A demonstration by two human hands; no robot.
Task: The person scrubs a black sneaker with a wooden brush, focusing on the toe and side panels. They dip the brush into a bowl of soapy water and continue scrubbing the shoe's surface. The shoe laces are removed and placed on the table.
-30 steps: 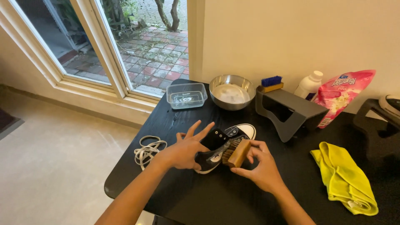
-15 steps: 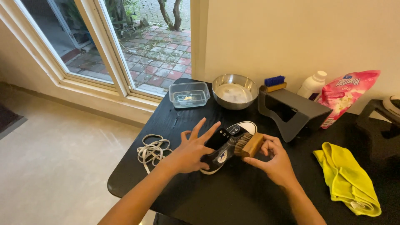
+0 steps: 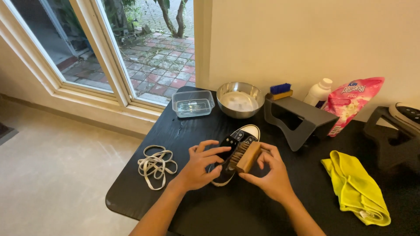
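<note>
On the black desk, mid-front: black-and-white sneaker | my left hand grips its side | my right hand clasps wooden brush, bristles against the shoe | white laces lie left.

We see a black table filling the lower right of the frame. On it lie white laces at left, a black sneaker in the centre, a clear tub, a steel bowl, a dark stand, and a yellow cloth at right.
</note>
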